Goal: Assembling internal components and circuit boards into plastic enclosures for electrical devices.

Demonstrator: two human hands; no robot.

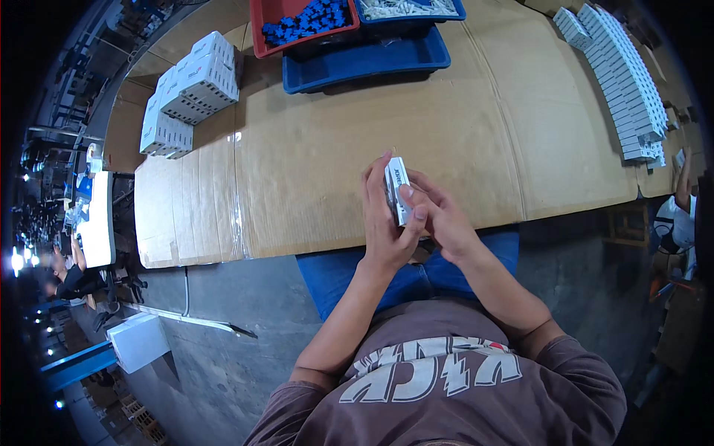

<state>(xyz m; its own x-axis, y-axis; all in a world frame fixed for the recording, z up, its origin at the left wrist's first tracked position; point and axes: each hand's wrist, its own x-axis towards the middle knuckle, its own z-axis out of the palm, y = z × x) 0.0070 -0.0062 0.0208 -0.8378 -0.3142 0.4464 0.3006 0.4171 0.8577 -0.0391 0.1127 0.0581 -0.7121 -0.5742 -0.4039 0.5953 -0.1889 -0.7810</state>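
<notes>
Brown shirt [439, 386] up close, then a white box [399, 186] held above the cardboard [335, 163] near its front edge. Left hand [384, 236] half-curled along one side, right hand [446, 223] partly closed on the other. Looks like the box-handling step; next move probably wants light, steady fingers.

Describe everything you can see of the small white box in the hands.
The box is slim and white, seemingly thin card, with dark print on the face seen from above. It is held lengthwise, its far end slightly to the left, above the near part of the table. The left hand covers its left side; the right hand has its thumb on the printed face. Whether it is sealed cannot be told.
</notes>
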